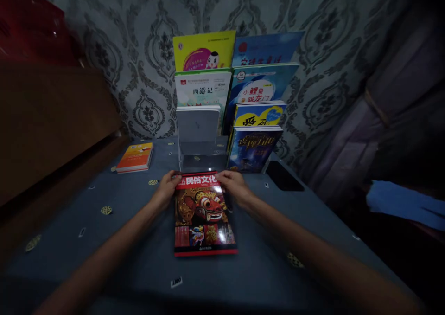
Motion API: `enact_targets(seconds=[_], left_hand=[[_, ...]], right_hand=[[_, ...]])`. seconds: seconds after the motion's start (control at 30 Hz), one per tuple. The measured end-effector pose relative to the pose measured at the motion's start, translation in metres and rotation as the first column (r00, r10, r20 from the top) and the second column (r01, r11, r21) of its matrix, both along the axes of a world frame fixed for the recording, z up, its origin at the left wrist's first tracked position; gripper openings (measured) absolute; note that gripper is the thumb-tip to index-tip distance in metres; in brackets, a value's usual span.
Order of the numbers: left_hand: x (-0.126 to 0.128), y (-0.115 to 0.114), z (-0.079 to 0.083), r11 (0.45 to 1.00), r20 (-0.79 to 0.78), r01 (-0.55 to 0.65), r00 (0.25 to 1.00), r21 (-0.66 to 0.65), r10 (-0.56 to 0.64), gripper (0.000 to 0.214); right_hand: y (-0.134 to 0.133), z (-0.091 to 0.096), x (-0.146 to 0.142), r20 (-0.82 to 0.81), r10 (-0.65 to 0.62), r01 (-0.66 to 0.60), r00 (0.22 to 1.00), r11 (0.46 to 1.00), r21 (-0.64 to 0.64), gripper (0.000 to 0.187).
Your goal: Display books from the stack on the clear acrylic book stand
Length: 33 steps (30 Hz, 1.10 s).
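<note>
A red and black book [205, 213] with a carved mask on its cover is in front of me, its title edge facing the back. My left hand [168, 185] grips its far left corner, fingers closed on the edge. At the far right corner, my right hand [236, 185] pinches the same book. Just behind it stands a clear tiered book rack [203, 159]. Its left column holds a yellow book [205, 50], a white book [205, 90] and a plain grey-looking one [199, 125]. On the right are several blue books, the front one dark blue [254, 150].
An orange book [135, 157] lies on the table at the left. A black phone-like slab [284, 176] lies right of the rack. Brown furniture [52, 120] borders the left side, and a curtain [351, 134] hangs on the right. Patterned wallpaper [149, 73] is behind the rack.
</note>
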<state>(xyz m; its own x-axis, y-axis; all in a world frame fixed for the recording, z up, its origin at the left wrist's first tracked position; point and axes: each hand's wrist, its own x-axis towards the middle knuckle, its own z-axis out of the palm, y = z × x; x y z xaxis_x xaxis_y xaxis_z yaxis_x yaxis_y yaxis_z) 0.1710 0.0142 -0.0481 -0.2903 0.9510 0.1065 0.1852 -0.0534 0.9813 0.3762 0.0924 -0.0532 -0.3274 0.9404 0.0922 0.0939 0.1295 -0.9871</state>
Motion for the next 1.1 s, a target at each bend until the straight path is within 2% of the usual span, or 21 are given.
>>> enact_targets(seconds=[0.07, 0.17, 0.23, 0.27, 0.33, 0.37, 0.4, 0.43, 0.47, 0.53, 0.6, 0.67, 0.8, 0.93, 1.03, 1.1], left_hand=[[-0.008, 0.002, -0.011, 1.0, -0.086, -0.015, 0.996, -0.024, 0.012, 0.03], [-0.015, -0.003, -0.02, 0.999, -0.268, -0.042, 0.963, -0.019, 0.035, 0.03], [-0.012, -0.011, -0.023, 1.0, -0.526, -0.012, 0.851, 0.006, 0.013, 0.028], [-0.009, -0.015, -0.025, 1.0, -0.655, 0.021, 0.756, 0.014, -0.007, 0.026], [0.0, -0.023, -0.03, 0.995, -0.827, 0.1, 0.561, 0.012, -0.047, 0.024], [0.005, -0.027, -0.032, 0.991, -0.862, 0.133, 0.504, 0.009, -0.059, 0.025], [0.008, -0.03, -0.034, 0.988, -0.883, 0.157, 0.464, 0.009, -0.066, 0.026], [0.01, -0.031, -0.035, 0.985, -0.899, 0.172, 0.433, 0.01, -0.067, 0.027], [0.011, -0.033, -0.036, 0.984, -0.911, 0.179, 0.408, 0.011, -0.064, 0.028], [0.01, -0.033, -0.036, 0.984, -0.929, 0.179, 0.366, 0.015, -0.053, 0.028], [0.01, -0.033, -0.033, 0.986, -0.95, 0.167, 0.31, 0.006, -0.046, 0.028], [0.016, -0.034, -0.027, 0.989, -0.971, 0.143, 0.23, -0.024, -0.057, 0.029], [0.057, -0.041, -0.014, 0.983, -0.981, 0.111, 0.107, -0.148, -0.16, 0.03], [0.104, -0.048, 0.002, 0.966, -0.965, 0.075, 0.061, -0.249, -0.254, 0.053], [0.119, -0.048, 0.013, 0.943, -0.944, 0.057, 0.037, -0.326, -0.329, 0.065], [0.121, -0.048, 0.019, 0.927, -0.928, 0.038, 0.007, -0.373, -0.374, 0.058]], right_hand=[[0.006, -0.017, 0.001, 0.061, -0.03, 0.029, 0.998, 0.999, 0.016, 0.026], [0.006, -0.03, 0.005, 0.139, -0.111, 0.099, 0.984, 0.991, 0.088, 0.006], [-0.002, -0.031, 0.006, 0.208, -0.145, 0.086, 0.967, 0.959, 0.271, 0.018], [-0.008, -0.031, 0.004, 0.258, -0.132, 0.021, 0.957, 0.919, 0.394, 0.023], [-0.021, -0.031, 0.0, 0.396, -0.047, -0.215, 0.917, 0.777, 0.591, 0.028], [-0.027, -0.031, -0.002, 0.469, 0.001, -0.335, 0.883, 0.701, 0.629, 0.029], [-0.031, -0.031, -0.004, 0.523, 0.035, -0.415, 0.852, 0.654, 0.633, 0.03], [-0.032, -0.031, -0.004, 0.564, 0.044, -0.459, 0.825, 0.634, 0.622, 0.029], [-0.031, -0.032, -0.002, 0.592, 0.03, -0.47, 0.805, 0.642, 0.605, 0.028], [-0.021, -0.035, 0.004, 0.612, -0.024, -0.42, 0.79, 0.707, 0.569, 0.027], [-0.007, -0.04, 0.013, 0.596, -0.027, -0.371, 0.803, 0.759, 0.535, 0.029], [0.007, -0.044, 0.021, 0.55, 0.015, -0.351, 0.835, 0.784, 0.512, 0.032], [0.024, -0.051, 0.026, 0.444, 0.073, -0.293, 0.893, 0.842, 0.453, 0.035], [0.027, -0.046, 0.029, 0.406, 0.046, -0.225, 0.913, 0.886, 0.405, 0.035], [0.022, -0.038, 0.034, 0.434, 0.004, -0.194, 0.901, 0.898, 0.395, 0.033], [0.017, -0.033, 0.036, 0.429, -0.006, -0.173, 0.903, 0.91, 0.377, 0.032]])
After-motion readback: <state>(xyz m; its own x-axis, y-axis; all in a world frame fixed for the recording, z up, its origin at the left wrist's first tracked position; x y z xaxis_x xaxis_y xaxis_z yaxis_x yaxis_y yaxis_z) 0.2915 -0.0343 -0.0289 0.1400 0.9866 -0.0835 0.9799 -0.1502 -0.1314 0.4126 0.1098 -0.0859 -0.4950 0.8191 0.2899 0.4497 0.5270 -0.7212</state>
